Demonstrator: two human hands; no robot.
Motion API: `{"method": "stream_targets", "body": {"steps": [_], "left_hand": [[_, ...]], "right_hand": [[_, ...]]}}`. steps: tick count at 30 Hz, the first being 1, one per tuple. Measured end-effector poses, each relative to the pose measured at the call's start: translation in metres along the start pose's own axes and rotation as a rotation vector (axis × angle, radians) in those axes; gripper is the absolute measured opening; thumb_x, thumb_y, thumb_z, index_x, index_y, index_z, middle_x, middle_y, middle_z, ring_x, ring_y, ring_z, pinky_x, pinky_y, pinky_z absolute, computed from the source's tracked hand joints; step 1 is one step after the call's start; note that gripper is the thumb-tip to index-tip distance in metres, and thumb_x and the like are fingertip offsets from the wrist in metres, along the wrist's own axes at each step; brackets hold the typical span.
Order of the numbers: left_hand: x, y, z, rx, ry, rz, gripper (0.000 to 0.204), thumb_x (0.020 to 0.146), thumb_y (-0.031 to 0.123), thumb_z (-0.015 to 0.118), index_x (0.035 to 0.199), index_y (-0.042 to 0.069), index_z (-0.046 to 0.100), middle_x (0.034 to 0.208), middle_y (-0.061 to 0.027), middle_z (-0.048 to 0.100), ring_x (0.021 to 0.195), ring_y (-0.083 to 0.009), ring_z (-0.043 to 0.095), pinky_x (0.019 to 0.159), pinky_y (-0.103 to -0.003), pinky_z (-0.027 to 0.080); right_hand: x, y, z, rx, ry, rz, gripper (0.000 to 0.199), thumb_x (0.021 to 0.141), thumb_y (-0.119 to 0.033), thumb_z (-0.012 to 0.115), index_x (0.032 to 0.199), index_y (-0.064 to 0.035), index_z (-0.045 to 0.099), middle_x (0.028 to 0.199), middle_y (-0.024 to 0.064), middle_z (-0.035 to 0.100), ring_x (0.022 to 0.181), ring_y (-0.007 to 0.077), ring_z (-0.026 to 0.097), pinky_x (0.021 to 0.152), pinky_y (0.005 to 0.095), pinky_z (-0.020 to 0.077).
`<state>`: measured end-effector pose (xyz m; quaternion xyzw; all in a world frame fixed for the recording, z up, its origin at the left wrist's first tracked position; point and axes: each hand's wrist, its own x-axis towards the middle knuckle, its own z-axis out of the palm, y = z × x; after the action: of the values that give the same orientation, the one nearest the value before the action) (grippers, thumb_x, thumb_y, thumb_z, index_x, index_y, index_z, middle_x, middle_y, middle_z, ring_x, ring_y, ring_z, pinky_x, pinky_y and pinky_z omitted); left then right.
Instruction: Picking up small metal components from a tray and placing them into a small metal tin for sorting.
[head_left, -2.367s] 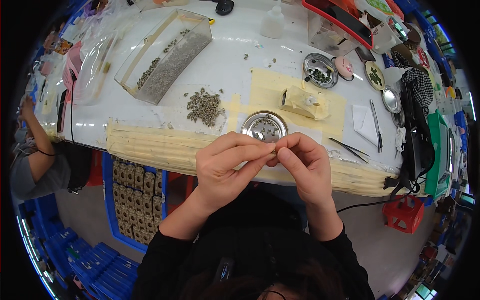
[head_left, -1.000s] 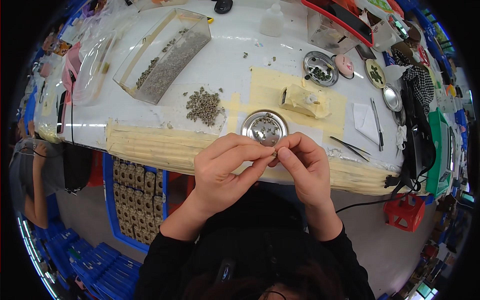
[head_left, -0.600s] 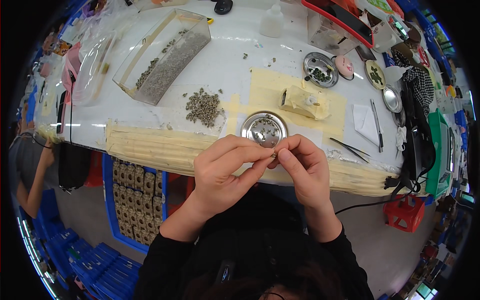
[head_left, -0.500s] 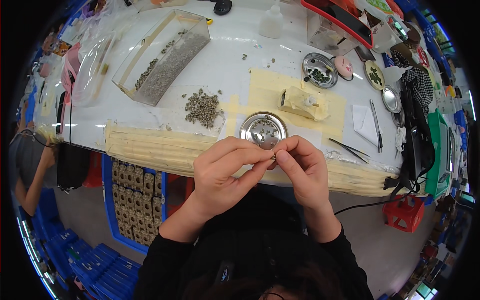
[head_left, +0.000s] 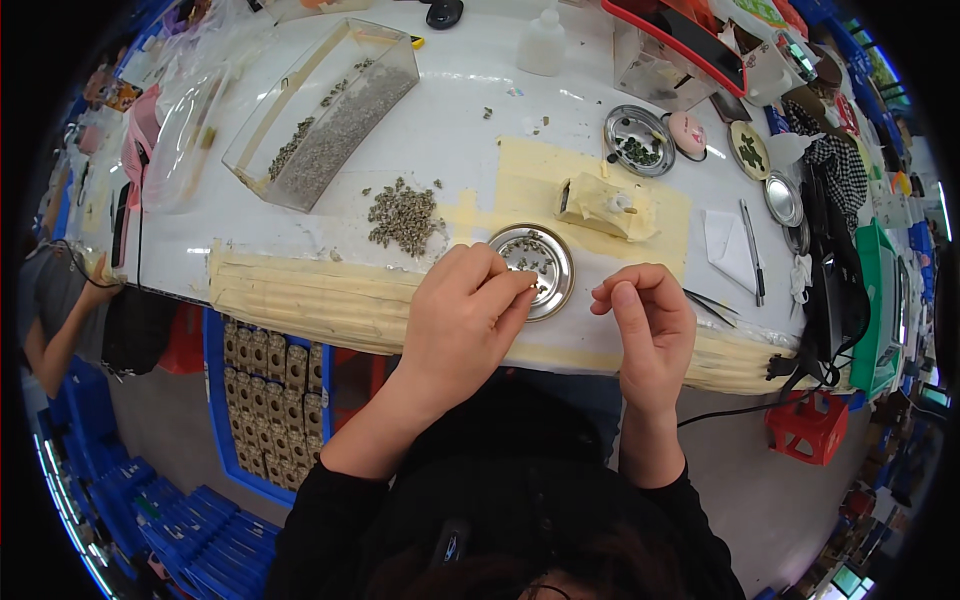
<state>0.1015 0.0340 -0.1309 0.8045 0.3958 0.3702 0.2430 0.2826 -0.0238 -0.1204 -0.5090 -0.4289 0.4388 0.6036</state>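
Observation:
My left hand [head_left: 460, 320] is over the left edge of a round metal dish [head_left: 567, 290], thumb and forefinger pinched together. A tiny metallic part [head_left: 537, 287] shows at those fingertips, too small to name exactly. Several similar small parts [head_left: 530, 250] lie inside the dish. To the right of the dish my right hand [head_left: 655, 335] hangs above the table edge. Its fingers are loosely curled, with thumb and fingertips apart and nothing visible between them. Black tweezers [head_left: 712, 308] lie beside it, partly hidden by the hand.
A pile of small metallic parts [head_left: 403, 217] lies left of the dish, below a clear bin [head_left: 330, 120] of them. Beyond the dish sits a tape-wrapped block [head_left: 605, 207]. Another metal dish [head_left: 640, 142] holds dark green pieces. A pen [head_left: 752, 250] lies right.
My hands have come apart. The left moved slightly up over the dish with a tiny part in its fingers; the right moved right, over part of the tweezers, and loosened its pinch.

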Motion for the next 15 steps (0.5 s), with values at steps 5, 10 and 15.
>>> {"method": "stream_targets", "body": {"steps": [5,10,15], "left_hand": [[-0.001,-0.005,-0.014,-0.131,0.091,-0.086,0.015,0.077,-0.003,0.074,0.091,0.002,0.073,0.078,-0.0046,0.058,0.068,-0.0156,0.052,0.06,-0.029,0.041],[0.0,-0.029,-0.04,0.02,0.26,-0.211,0.013,0.08,-0.003,0.071,0.092,0.001,0.073,0.079,-0.0041,0.06,0.069,-0.0123,0.049,0.059,-0.027,0.039],[0.002,-0.036,-0.048,0.075,0.268,-0.222,0.012,0.08,-0.002,0.071,0.093,0.0,0.072,0.078,-0.0051,0.06,0.069,-0.0131,0.05,0.06,-0.027,0.039]], "right_hand": [[0.0,0.001,-0.001,0.0,0.001,-0.014,0.01,0.097,-0.008,0.06,0.099,0.0024,0.06,0.089,0.0061,0.066,0.081,0.0096,0.061,0.077,0.0247,0.051],[-0.002,0.003,-0.001,-0.01,0.016,-0.026,0.01,0.097,-0.008,0.061,0.099,0.0023,0.06,0.088,0.0061,0.066,0.08,0.0098,0.061,0.076,0.0245,0.0508],[-0.002,0.008,0.001,-0.067,0.039,-0.091,0.008,0.095,-0.004,0.061,0.098,0.0027,0.06,0.087,0.0066,0.065,0.08,0.011,0.061,0.076,0.0245,0.0495]]}}
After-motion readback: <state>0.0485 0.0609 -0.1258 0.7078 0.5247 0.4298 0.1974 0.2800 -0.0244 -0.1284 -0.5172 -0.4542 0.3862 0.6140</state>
